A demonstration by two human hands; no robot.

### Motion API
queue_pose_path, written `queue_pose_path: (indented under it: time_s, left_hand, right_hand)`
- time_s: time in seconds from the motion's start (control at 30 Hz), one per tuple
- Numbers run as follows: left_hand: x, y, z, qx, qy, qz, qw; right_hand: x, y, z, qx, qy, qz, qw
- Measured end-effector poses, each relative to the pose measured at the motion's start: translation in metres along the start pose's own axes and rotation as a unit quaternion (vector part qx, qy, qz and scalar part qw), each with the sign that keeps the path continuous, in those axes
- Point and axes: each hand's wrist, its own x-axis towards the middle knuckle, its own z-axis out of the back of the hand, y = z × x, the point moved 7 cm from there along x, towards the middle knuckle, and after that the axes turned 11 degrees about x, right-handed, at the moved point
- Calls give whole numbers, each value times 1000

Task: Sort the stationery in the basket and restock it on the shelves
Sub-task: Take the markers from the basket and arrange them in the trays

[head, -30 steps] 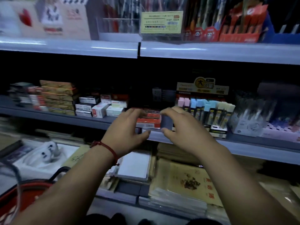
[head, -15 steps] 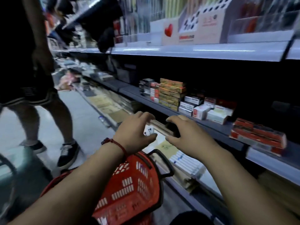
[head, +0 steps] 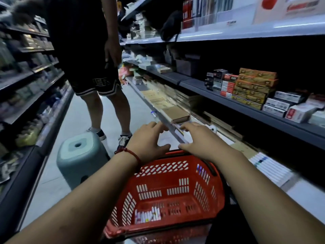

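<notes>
Left hand [head: 147, 140] and right hand [head: 198, 138] hover over the basket's [head: 163, 169] far rim, fingers [head: 189, 125] loosely spread and gripping nothing. Stationery [head: 148, 215] lies on the basket's floor, well apart from them.

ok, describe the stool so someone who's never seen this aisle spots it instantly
Find the red basket at the bottom centre of the head view. On the aisle floor just left of it, near a bystander's shoes, stands the stool. It is the only rounded grey-green plastic piece there, with a paler square top that has a hole in the middle.
</notes>
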Motion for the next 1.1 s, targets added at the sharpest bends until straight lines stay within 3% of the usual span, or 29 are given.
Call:
queue_pose_path:
  time_s: [0.43,0.57,0.8,0.9,1.1]
  left_hand:
    - [-41,84,-163,-19,175,24,984]
    - [-46,104,-226,13,243,88,966]
    - [-65,131,-349,-57,463,227,855]
    - [-80,141,-389,-55,519,255,814]
    - [-113,121,-467,-69,639,153,751]
  right_hand:
    - [29,-34,-175,-38,191,-61,979]
    - [32,-63,-232,-38,254,-86,963]
    - [41,-109,-320,11,364,-149,919]
    - [51,-126,-357,29,392,-171,904]
    - [54,-160,-428,35,451,-227,863]
